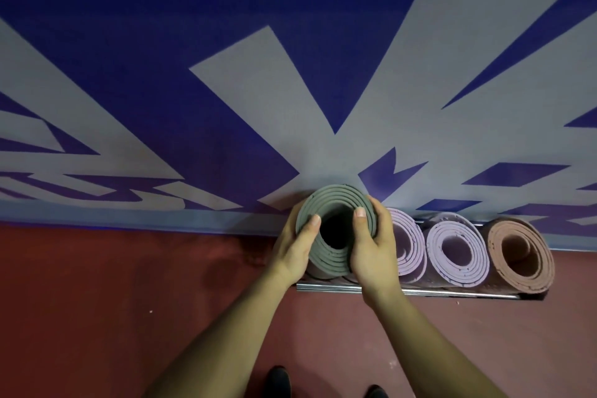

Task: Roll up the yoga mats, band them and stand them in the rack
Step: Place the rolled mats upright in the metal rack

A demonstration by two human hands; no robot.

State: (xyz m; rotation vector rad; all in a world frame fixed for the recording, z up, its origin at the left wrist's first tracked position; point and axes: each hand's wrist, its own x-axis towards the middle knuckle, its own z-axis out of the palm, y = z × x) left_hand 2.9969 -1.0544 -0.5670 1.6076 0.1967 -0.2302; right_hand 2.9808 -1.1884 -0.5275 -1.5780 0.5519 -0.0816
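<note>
Shoe tips (279, 380) at bottom edge, red floor (97, 300). Both forearms reach forward to the grey-green mat (326, 203), rolled, long axis upright, top end facing camera. Left hand (295, 250) and right hand (371, 252) clasp its sides, thumbs on the rim. It sits at the left end of the metal rack (452, 293), touching the lilac mat (408, 244); a second lilac roll (457, 250) and brown roll (520, 252) further right. Patterned wall (226, 74) just behind. Band not visible.

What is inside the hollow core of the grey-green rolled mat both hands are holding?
The core of the grey-green mat looks dark and empty. The left hand and right hand put thumbs at its rim. Its depth is in shadow.
</note>
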